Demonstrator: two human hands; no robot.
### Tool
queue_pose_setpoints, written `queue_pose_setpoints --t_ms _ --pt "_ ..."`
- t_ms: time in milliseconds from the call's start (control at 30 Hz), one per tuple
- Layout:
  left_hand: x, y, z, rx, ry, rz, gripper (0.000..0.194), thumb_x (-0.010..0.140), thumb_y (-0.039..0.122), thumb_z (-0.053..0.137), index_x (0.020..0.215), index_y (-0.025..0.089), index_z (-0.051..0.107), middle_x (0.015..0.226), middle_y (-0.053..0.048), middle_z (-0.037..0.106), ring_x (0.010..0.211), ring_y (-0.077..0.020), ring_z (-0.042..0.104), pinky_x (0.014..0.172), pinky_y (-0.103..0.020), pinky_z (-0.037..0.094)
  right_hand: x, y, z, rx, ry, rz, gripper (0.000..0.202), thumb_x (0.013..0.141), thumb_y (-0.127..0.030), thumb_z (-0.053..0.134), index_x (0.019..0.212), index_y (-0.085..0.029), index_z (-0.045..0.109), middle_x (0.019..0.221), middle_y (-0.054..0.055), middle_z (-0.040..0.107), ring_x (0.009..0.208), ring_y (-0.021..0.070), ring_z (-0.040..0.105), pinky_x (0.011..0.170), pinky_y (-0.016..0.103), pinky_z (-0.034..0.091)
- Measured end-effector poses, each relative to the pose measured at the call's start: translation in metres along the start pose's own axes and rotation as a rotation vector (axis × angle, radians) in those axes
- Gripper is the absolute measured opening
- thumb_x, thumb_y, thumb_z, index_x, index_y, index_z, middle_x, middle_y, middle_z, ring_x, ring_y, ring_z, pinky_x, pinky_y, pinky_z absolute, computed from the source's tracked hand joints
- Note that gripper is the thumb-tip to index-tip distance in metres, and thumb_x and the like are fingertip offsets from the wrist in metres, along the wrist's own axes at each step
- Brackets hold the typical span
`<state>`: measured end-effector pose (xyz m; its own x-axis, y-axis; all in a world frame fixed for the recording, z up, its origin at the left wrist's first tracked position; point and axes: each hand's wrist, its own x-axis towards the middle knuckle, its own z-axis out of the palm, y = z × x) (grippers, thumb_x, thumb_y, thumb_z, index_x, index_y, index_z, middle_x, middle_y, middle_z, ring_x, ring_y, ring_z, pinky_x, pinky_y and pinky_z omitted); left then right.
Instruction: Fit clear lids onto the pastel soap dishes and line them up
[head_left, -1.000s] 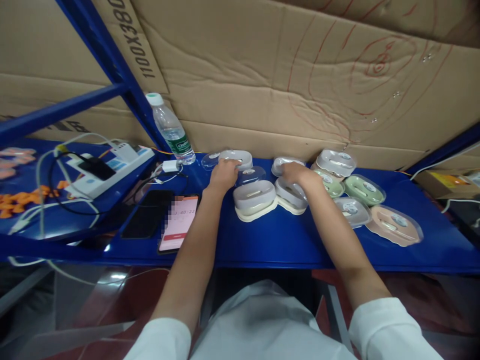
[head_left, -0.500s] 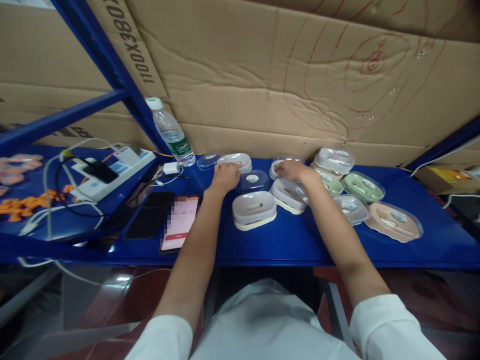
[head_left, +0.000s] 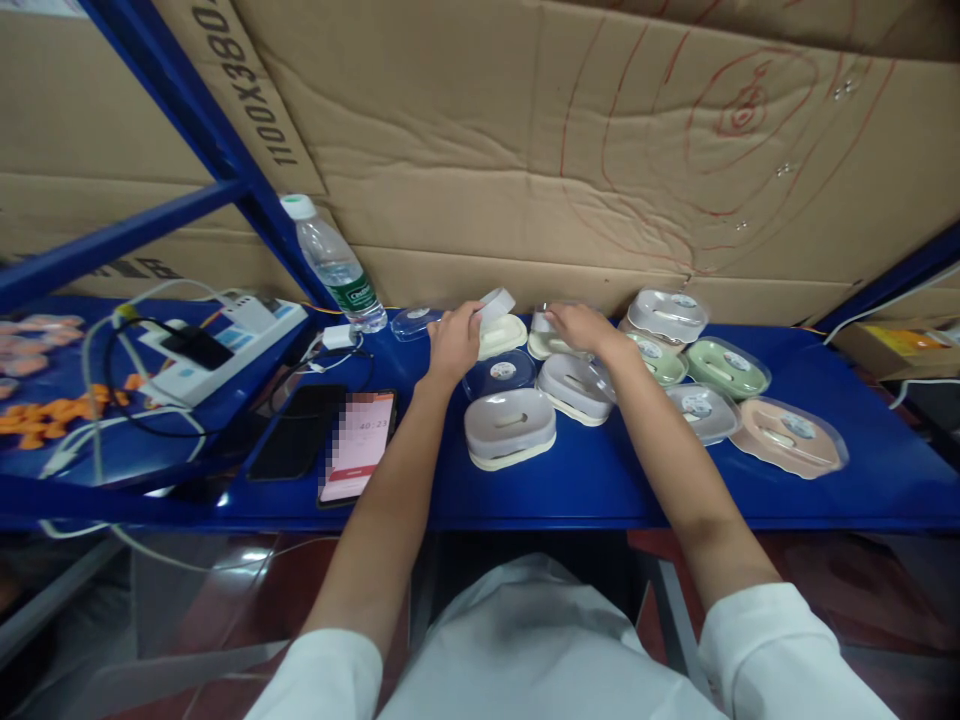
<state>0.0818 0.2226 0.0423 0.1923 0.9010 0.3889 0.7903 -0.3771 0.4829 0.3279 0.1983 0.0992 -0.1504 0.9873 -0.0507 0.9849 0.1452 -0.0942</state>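
My left hand [head_left: 454,342] grips a grey soap dish tray [head_left: 497,302], which is tipped up on edge above a cream base [head_left: 504,338] at the back of the table. In my right hand [head_left: 586,328] is another grey tray [head_left: 540,320], partly hidden by the fingers, just over a second cream base [head_left: 544,346]. Nearer to me, a grey soap dish [head_left: 510,418] sits on its cream base, and a similar grey dish [head_left: 574,385] stands to its right. A clear lid [head_left: 501,374] with a round sticker lies between the hands.
Several lidded soap dishes in green, grey and peach [head_left: 791,435] cover the right side. A water bottle [head_left: 341,270], a lit phone [head_left: 358,448], a dark phone [head_left: 298,432] and a power strip [head_left: 225,350] are at the left. Cardboard [head_left: 465,150] walls the back.
My left hand has lifted and tilted its grey tray off the cream base. My right hand has raised its tray slightly and shifted left, exposing the base beneath.
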Motion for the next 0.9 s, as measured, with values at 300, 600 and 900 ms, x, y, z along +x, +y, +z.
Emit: queue_pose_setpoints --t_ms 300,600,900 --pt "0.014 -0.007 0.004 -0.286 0.240 0.005 0.036 0.109 0.025 0.039 0.135 0.018 0.063 0.127 -0.012 0.077 0.115 -0.0226 0.073 0.097 -0.032 0.057 -0.001 0.024 -0.012 0.049 0.171 0.023 0.050 0.114 -0.040 0.027 0.129 -0.016 0.067 0.131 0.018 0.074 0.122 0.0321 0.066 0.099 0.036 0.045" --pt "0.003 0.002 0.003 -0.171 0.118 0.083 0.031 0.101 0.023 0.054 0.125 0.022 0.073 0.132 -0.009 0.074 0.128 -0.0295 0.065 0.116 -0.046 0.046 0.003 0.015 -0.010 0.139 0.270 -0.123 0.049 0.114 -0.036 0.025 0.138 -0.015 0.062 0.134 0.015 0.073 0.123 0.0290 0.067 0.103 0.037 0.046" --pt "-0.004 0.002 -0.001 0.053 0.108 -0.156 0.052 0.095 0.026 0.062 0.147 0.021 0.060 0.170 -0.019 0.036 0.157 -0.0417 0.033 0.125 -0.064 0.029 -0.013 -0.023 -0.010 0.135 0.157 -0.242 0.047 0.099 -0.015 0.053 0.145 -0.017 0.063 0.151 0.016 0.063 0.140 0.0345 0.059 0.117 0.052 0.042"
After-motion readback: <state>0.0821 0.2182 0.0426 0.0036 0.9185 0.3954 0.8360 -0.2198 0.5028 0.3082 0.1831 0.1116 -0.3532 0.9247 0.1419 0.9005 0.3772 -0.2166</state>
